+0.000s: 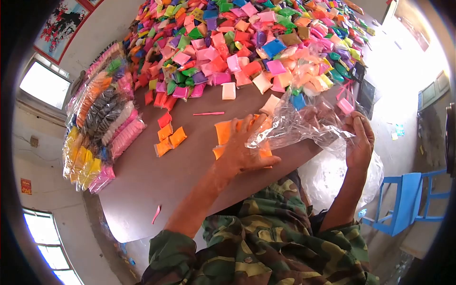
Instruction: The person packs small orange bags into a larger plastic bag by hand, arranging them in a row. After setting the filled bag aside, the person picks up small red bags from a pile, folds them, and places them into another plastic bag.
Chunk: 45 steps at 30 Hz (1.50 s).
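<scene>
A crumpled, clear plastic bag (308,127) stretches above the near right part of the brown, smooth-topped counter (142,183), from one hand of the seated person to the other. The right hand (359,137) pinches its right end between thumb and fingers, out past the counter's edge. The left hand (243,145) lies with fingers spread over several flat, bright orange plastic packets (222,133), the bag's other end against it; how firmly it presses I can't make out from here. A small pink packet (345,106) shows just beyond the right hand.

Left of the orange packets sit a small red packet (165,118) and three loose orange pouches (178,137) in a cluster, with a thin pink strip (209,113) between them and the far heap. That multicoloured heap of shiny little packets (223,52) covers the far side. Along the left edge are stacked clear sleeves of packets in rows (102,121). A second pink strip (156,214) lies near left. Off to the right, on the floor, stands a blue chair (403,204).
</scene>
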Each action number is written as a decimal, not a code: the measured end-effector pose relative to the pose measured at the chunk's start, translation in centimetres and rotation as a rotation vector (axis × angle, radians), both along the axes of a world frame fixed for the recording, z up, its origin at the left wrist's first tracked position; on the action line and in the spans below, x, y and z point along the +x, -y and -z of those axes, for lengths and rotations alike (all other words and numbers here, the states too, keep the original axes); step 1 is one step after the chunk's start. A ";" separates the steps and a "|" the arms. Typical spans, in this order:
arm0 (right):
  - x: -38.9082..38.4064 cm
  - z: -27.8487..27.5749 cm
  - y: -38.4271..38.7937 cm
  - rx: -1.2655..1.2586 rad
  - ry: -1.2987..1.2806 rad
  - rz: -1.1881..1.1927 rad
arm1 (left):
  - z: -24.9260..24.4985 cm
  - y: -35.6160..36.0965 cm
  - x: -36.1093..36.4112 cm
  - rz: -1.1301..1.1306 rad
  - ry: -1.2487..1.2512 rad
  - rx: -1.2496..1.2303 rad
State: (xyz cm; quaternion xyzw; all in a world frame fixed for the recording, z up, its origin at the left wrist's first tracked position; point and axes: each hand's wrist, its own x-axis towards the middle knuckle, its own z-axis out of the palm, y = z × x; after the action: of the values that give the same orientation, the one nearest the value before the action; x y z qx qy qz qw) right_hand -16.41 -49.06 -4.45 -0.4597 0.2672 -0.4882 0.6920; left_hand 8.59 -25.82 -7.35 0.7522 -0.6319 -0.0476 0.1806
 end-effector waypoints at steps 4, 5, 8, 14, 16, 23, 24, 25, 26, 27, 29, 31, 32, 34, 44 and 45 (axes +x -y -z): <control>1.5 0.3 0.2 -0.035 -0.023 -0.034 | -0.9 -1.8 0.2 -0.074 0.013 0.070; 1.9 0.4 0.2 -0.032 -0.034 -0.037 | -1.2 -2.5 0.3 -0.092 0.030 0.095; 3.3 0.5 -0.1 -0.026 -0.061 -0.069 | -0.7 -5.3 1.2 -0.110 0.018 0.044; 7.0 0.7 -2.4 -0.021 -0.082 -0.223 | -2.5 -13.2 1.9 -0.226 0.096 0.058; 8.7 0.7 -3.7 0.003 -0.088 -0.275 | -3.3 -15.6 2.2 -0.293 0.081 0.097; 12.3 2.5 -5.5 -0.107 -0.220 -0.393 | -3.6 -21.2 4.3 -0.405 0.084 0.084; 12.5 2.8 -5.6 -0.103 -0.222 -0.405 | -3.7 -21.3 4.3 -0.413 0.089 0.088; 12.7 3.3 -5.6 -0.101 -0.207 -0.419 | -4.0 -21.2 4.2 -0.418 0.094 0.091; 12.8 3.9 -5.6 -0.099 -0.193 -0.431 | -4.3 -21.0 4.2 -0.422 0.099 0.094; 12.8 4.3 -5.6 -0.098 -0.181 -0.442 | -4.5 -20.9 4.3 -0.425 0.092 0.078; 12.7 4.6 -5.7 -0.089 -0.194 -0.442 | -4.9 -20.7 4.6 -0.428 0.082 0.047; 12.6 4.6 -6.0 -0.092 -0.216 -0.440 | -5.9 -21.1 5.2 -0.454 0.157 0.046; 12.5 4.4 -6.1 -0.099 -0.231 -0.436 | -6.2 -21.5 5.8 -0.466 0.196 0.046; 12.4 4.6 -6.5 -0.101 -0.248 -0.422 | -5.8 -23.0 8.0 -0.599 0.070 0.019; 12.3 5.3 -6.5 -0.134 -0.257 -0.419 | -6.2 -17.2 14.5 -0.875 -0.088 0.214; 12.2 5.4 -6.6 -0.130 -0.255 -0.420 | -5.7 -16.8 15.1 -0.847 -0.061 0.184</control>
State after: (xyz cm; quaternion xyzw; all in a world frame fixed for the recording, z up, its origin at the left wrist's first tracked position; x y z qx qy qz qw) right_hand -4.21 -42.43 -9.82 -0.6065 0.2193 -0.2880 0.7079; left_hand 23.67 -9.01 -1.62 0.9563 -0.2550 -0.0476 0.1349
